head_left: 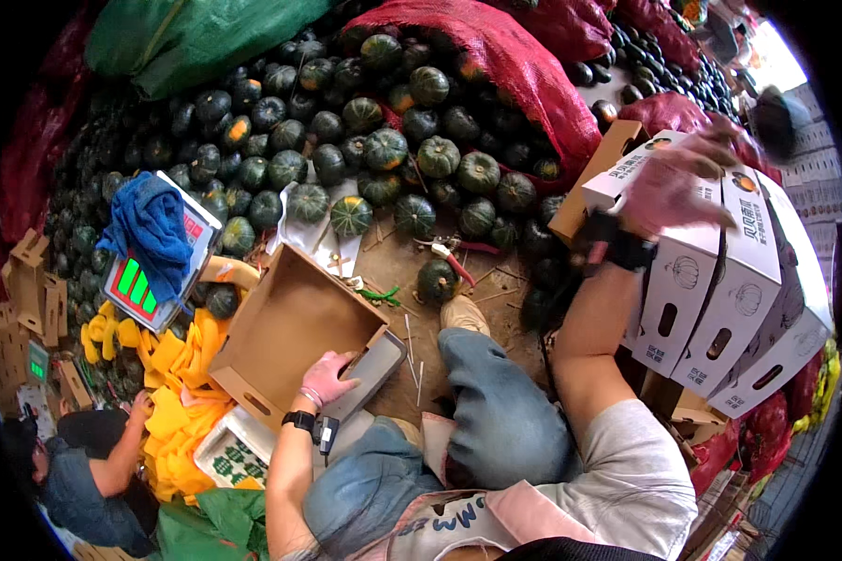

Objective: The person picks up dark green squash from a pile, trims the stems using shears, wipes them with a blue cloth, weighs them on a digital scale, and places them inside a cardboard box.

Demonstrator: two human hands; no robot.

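My left hand (328, 378), in a pink glove, grips the lower right rim of an open brown cardboard box (293, 332). The box is empty and tilted on a grey platform (377, 371). My right hand (672, 187), blurred, has its fingers apart over the tops of several white pumpkin-printed cartons (748, 280) stacked at the right; whether it touches them I cannot tell. A brown carton (594, 168) stands behind them. Red-handled shears (457, 262) lie on the ground near my foot, beside a green pumpkin (438, 280).
Green pumpkins (384, 150) are heaped ahead among red sacks (533, 75). At left are a scale display (140, 276) under a blue cloth (154, 229), yellow padding (173, 393), a foam tray (223, 444) and a co-worker (84, 477). A green sack (150, 37) lies at upper left.
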